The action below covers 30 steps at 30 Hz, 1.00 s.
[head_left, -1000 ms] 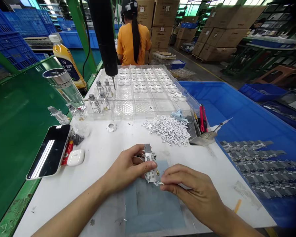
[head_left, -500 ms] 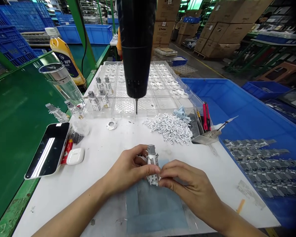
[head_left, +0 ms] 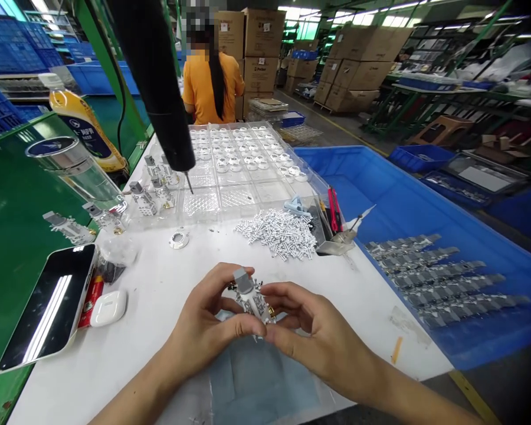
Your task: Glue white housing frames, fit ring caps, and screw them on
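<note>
Both of my hands hold one small white part with a grey block on top and brass bits at its side, a tower-like assembly (head_left: 250, 295). My left hand (head_left: 212, 313) grips it from the left, thumb across the front near its base. From the right, my right hand (head_left: 307, 324) has its thumb at the base and fingers behind the side. The assembly leans to the left, above a bluish sheet (head_left: 256, 383) on the white table. Fingers hide part of its lower end. Beyond the hands lie a pile of small white pieces (head_left: 278, 234) and a single white ring (head_left: 178, 239).
A black electric screwdriver (head_left: 177, 141) hangs over the table, bit downward. Similar assemblies (head_left: 142, 199) stand at the left, near a phone (head_left: 48, 301). A clear divided tray (head_left: 234, 198) holds white rings. At the right, a blue bin (head_left: 407, 200) contains rows of assemblies. A person in orange (head_left: 228, 82) is behind.
The view has turned to the right, so the table things appear farther left. The assembly has gone from upright to tilted, and my right fingers have spread around its side.
</note>
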Motion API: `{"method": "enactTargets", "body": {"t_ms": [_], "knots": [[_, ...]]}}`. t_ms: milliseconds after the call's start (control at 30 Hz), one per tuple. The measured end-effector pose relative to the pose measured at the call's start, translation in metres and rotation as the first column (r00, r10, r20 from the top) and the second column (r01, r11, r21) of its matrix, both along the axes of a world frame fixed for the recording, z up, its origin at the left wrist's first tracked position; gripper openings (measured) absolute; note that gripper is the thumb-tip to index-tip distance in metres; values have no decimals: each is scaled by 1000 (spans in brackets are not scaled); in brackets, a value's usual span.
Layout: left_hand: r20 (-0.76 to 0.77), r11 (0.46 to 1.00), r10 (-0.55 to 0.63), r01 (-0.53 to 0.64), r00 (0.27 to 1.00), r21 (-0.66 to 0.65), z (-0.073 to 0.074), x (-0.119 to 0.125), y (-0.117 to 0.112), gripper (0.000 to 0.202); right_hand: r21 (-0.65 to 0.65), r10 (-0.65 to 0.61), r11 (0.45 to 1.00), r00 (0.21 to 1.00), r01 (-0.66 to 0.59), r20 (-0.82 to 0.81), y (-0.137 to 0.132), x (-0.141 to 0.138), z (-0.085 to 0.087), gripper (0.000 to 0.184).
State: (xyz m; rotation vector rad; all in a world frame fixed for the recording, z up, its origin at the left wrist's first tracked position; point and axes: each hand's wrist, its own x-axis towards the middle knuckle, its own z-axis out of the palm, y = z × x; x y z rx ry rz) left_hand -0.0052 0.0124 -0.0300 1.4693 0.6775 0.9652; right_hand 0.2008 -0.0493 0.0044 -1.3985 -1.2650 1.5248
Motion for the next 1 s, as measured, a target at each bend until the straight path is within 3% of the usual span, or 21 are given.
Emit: {"method": "enactTargets", "body": {"t_ms": [67, 100, 167, 233, 267, 333, 400, 467, 600, 667, 700, 767, 833, 867, 933, 1000], "knots": [[-85, 972, 106, -85, 991, 219, 0, -3, 1, 71, -11, -28, 1000, 999, 27, -25, 0, 2, 3, 49], [-128, 923, 174, -116, 976, 367, 0, -5, 1, 85, -26, -49, 999, 998, 48, -46, 1, 5, 3, 50], [-216, 747, 265, -58, 940, 663, 0, -6, 3, 102, -68, -79, 995, 992, 73, -98, 2, 11, 1, 51], [-322, 570, 250, 130, 913, 811, 1, -5, 3, 86, -111, -65, 993, 985, 47, -158, 2, 16, -2, 53], [-373, 511, 213, 223, 903, 830, 2, -4, 2, 74, -127, -35, 992, 983, 12, -183, 2, 17, -4, 54], [-447, 460, 97, 359, 889, 813, 2, -2, 0, 56, -147, 32, 987, 975, -65, -218, 1, 18, -7, 56], [-476, 488, -16, 422, 879, 764, -1, 0, -2, 48, -154, 59, 984, 976, -92, -212, -1, 15, -8, 57], [-445, 561, -60, 399, 894, 726, -6, -1, -2, 47, -152, 46, 986, 985, -72, -168, -3, 11, -7, 57], [-366, 682, 5, 264, 930, 682, -17, -6, -2, 56, -70, 44, 996, 995, -50, -90, -7, 19, -2, 49], [-366, 729, 24, 234, 930, 643, -17, -7, -3, 53, 93, -110, 989, 994, 112, -27, -6, 38, -2, 42], [-359, 751, 30, 216, 933, 624, -16, -7, -3, 51, 205, -246, 949, 969, 240, 2, -4, 52, -4, 38], [-328, 796, 45, 165, 944, 583, -13, -5, -6, 47, 411, -538, 771, 843, 486, 13, 6, 85, -9, 32], [-301, 846, 59, 112, 952, 522, -8, -2, -9, 45, 511, -709, 608, 705, 608, 4, 22, 118, -18, 22], [-288, 871, 63, 89, 956, 484, -5, 0, -11, 44, 536, -749, 565, 663, 627, 14, 31, 133, -23, 23], [-272, 924, 53, 56, 961, 379, 0, 4, -15, 40, 547, -752, 578, 656, 606, 67, 49, 156, -33, 40], [-263, 976, 5, 53, 965, 212, 6, 7, -17, 31, 520, -696, 654, 706, 549, 130, 62, 171, -41, 42]]}}
